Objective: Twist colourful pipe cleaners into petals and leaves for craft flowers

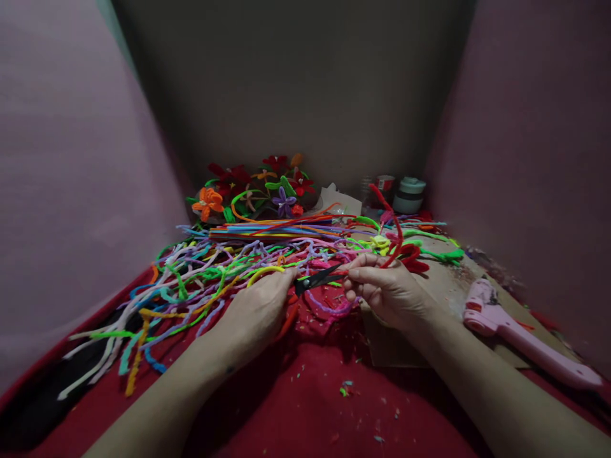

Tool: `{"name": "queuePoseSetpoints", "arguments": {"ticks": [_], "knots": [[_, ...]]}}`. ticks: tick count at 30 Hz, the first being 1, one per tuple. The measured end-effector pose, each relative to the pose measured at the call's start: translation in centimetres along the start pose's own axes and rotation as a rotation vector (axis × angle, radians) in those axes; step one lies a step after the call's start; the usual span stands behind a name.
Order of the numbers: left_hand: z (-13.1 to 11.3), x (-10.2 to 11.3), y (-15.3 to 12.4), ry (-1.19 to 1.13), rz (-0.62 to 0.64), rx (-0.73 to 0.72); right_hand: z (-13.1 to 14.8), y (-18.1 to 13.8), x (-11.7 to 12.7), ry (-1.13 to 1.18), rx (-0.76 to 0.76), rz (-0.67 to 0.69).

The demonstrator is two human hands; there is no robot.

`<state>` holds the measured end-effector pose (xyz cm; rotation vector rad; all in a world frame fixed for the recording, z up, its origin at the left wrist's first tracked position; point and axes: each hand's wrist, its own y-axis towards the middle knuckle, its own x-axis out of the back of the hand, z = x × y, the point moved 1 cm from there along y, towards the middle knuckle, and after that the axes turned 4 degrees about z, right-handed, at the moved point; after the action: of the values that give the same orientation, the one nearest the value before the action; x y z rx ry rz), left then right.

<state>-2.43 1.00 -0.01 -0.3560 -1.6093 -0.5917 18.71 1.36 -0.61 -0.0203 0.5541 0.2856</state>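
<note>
My left hand (260, 308) is closed on a pair of scissors (317, 278), whose dark blades point right toward my other hand. My right hand (384, 286) pinches a red pipe cleaner (394, 232) that curls upward from the fingers. The blade tips meet the red pipe cleaner just left of my right fingertips. Both hands hover over a red cloth (305, 394) strewn with small clippings.
A heap of many-coloured pipe cleaners (200, 273) spreads to the left and behind. Finished pipe-cleaner flowers (258, 187) stand at the back by the wall. A pink glue gun (506, 324) lies on cardboard at right. Small jars (408, 194) sit at back right.
</note>
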Motion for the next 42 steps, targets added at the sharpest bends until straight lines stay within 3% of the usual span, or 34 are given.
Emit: {"name": "queuePoseSetpoints", "arguments": {"ticks": [24,35,42], "knots": [[-0.32,-0.23,0.16,-0.072,0.045,-0.007,-0.15,0.08,-0.11,0.057,-0.022,-0.057],[-0.67,0.12,0.27,-0.078,-0.004,-0.023,-0.4,0.17,-0.03,0.06,-0.014,-0.047],[-0.46,-0.83,0.28,-0.128,0.072,-0.017,-0.56,0.24,0.14,-0.005,-0.015,-0.035]]}}
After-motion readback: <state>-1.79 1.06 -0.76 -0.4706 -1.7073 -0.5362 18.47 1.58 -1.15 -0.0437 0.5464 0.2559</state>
